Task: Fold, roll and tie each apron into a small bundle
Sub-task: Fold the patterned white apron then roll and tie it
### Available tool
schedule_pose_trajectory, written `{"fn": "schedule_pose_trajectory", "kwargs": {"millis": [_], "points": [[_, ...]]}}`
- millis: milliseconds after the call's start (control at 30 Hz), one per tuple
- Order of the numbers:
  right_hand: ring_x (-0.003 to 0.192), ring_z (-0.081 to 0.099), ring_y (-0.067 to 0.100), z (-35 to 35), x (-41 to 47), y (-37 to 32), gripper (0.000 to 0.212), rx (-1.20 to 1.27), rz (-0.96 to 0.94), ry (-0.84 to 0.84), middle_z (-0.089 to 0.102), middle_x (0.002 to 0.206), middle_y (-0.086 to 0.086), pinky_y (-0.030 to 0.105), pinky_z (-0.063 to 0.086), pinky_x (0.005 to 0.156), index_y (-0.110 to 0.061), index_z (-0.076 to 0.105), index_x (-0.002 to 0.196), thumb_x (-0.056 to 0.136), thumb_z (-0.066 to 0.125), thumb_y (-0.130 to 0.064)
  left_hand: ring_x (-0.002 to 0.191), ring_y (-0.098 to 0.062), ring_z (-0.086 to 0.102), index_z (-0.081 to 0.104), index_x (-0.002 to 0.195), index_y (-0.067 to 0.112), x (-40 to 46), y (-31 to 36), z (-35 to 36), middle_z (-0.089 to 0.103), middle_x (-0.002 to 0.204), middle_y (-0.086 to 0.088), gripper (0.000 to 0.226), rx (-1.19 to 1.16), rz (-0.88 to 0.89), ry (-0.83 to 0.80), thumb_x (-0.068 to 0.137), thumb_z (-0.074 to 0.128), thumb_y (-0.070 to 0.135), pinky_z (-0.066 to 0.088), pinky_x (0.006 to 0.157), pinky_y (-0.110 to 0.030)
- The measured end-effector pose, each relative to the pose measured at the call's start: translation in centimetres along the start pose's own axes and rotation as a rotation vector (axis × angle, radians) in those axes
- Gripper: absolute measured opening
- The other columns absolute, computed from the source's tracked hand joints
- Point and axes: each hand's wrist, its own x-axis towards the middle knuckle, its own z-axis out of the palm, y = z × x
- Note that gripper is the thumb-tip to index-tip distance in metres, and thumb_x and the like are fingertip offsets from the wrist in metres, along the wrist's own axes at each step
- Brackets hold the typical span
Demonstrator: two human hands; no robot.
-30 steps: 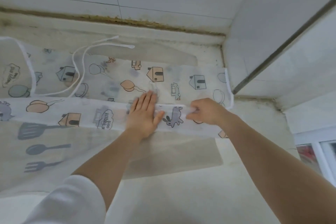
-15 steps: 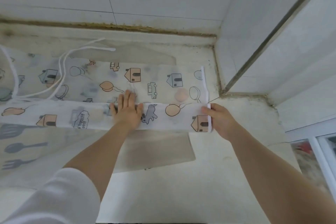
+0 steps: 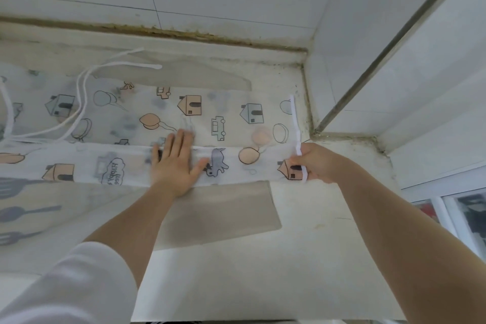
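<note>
Worktop [image 3: 302, 258] lying pale under both arms, printed apron [image 3: 231, 118] spreading flat beneath the fingers, its near edge folded over, left hand [image 3: 175, 164] pressing the fold with straight fingers, right hand [image 3: 317, 163] pinching the white-trimmed end, ties [image 3: 79, 113] trailing far left.

Thin, seemingly translucent cloth apron [image 3: 226, 116]

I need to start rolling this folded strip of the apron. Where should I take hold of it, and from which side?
Probably at the right end of the folded strip, by its white-trimmed edge, coming in from the right. That end is free on the counter and the right hand already pinches it there; the left hand presses the strip flat mid-length, steadying the fold.
</note>
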Motion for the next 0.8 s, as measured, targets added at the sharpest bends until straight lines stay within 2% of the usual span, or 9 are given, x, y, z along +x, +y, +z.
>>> {"fn": "schedule_pose_trajectory", "kwargs": {"millis": [67,133,200,267,333,467,533,633,800], "points": [[0.085,0.069,0.027,-0.3,0.1,-0.1,0.007,-0.140,0.081,0.017,0.070,0.096,0.021,0.040,0.057,0.080,-0.002,0.060,0.095,0.089,0.059,-0.007,0.145,-0.018,-0.014,-0.015,0.147,0.031,-0.5,0.0,0.0,-0.019,0.156,0.004,0.104,0.096,0.087,-0.034,0.060,0.001,0.085,-0.012,0.113,-0.047],[0.072,0.066,0.020,0.4,0.4,-0.9,0.007,-0.361,0.189,-0.013,0.068,0.082,0.014,0.030,0.055,0.062,-0.001,0.058,0.093,0.089,0.059,-0.007,0.144,-0.021,-0.018,-0.020,0.146,0.032,-0.4,0.1,-0.2,-0.024,0.155,0.000,0.113,0.149,0.118,-0.071,0.054,0.008,0.092,-0.012,0.113,-0.051],[0.079,0.059,0.021,2.1,0.6,-2.7,0.007,-0.750,0.168,0.150,0.058,0.082,0.009,0.028,0.048,0.063,-0.005,0.050,0.091,0.088,0.054,-0.009,0.143,-0.024,-0.020,-0.020,0.146,0.030,-0.3,0.3,-0.2,-0.027,0.154,-0.003,0.117,0.179,0.125,-0.084,0.056,0.020,0.094,-0.010,0.113,-0.054],[0.110,0.049,0.028,5.6,0.9,-4.2,0.032,-0.886,-0.100,0.403,0.051,0.112,0.009,0.036,0.043,0.087,-0.010,0.045,0.114,0.083,0.051,-0.018,0.142,-0.025,-0.022,-0.019,0.147,0.027,-0.2,0.3,-0.3,-0.028,0.153,-0.005,0.117,0.193,0.121,-0.094,0.061,0.029,0.091,-0.011,0.113,-0.055],[0.133,0.029,0.031,10.2,0.5,-5.2,0.052,-0.838,-0.413,0.480,0.038,0.139,0.009,0.044,0.020,0.110,-0.016,0.044,0.129,0.079,0.048,-0.031,0.142,-0.025,-0.023,-0.020,0.147,0.025,-0.2,0.4,-0.4,-0.029,0.153,-0.005,0.115,0.203,0.113,-0.105,0.065,0.030,0.089,-0.011,0.113,-0.055],[0.145,-0.014,0.027,17.1,0.4,-6.3,0.052,-1.189,-0.649,0.435,0.007,0.158,0.007,0.052,-0.026,0.106,-0.016,0.033,0.139,0.090,0.045,-0.027,0.142,-0.024,-0.023,-0.017,0.148,0.024,-0.3,0.6,-0.5,-0.028,0.154,-0.004,0.101,0.178,0.097,-0.113,0.078,0.037,0.072,-0.010,0.113,-0.056],[0.146,-0.005,0.026,17.3,0.7,-6.2,0.056,-1.233,-0.724,0.408,0.015,0.156,0.009,0.049,-0.025,0.107,-0.012,0.028,0.143,0.092,0.045,-0.025,0.142,-0.024,-0.023,-0.015,0.149,0.023,-0.3,0.5,-0.5,-0.027,0.154,-0.003,0.097,0.168,0.094,-0.101,0.080,0.039,0.064,-0.009,0.113,-0.057],[0.135,0.031,0.028,16.4,0.4,-5.5,0.047,-1.304,-0.801,0.287,0.044,0.139,0.012,0.042,-0.006,0.117,-0.007,0.037,0.139,0.094,0.040,-0.021,0.143,-0.023,-0.022,-0.014,0.148,0.024,-0.3,0.4,-0.5,-0.025,0.155,-0.003,0.099,0.151,0.097,-0.100,0.077,0.035,0.070,-0.012,0.113,-0.056],[0.113,0.047,0.027,11.6,0.6,-4.2,0.027,-1.412,-0.530,0.412,0.062,0.103,0.006,0.045,-0.003,0.117,-0.009,0.053,0.110,0.094,0.033,-0.017,0.142,-0.024,-0.022,-0.017,0.148,0.025,-0.1,0.2,-0.3,-0.027,0.154,-0.003,0.098,0.170,0.107,-0.110,0.077,0.020,0.081,-0.013,0.113,-0.055]]}}
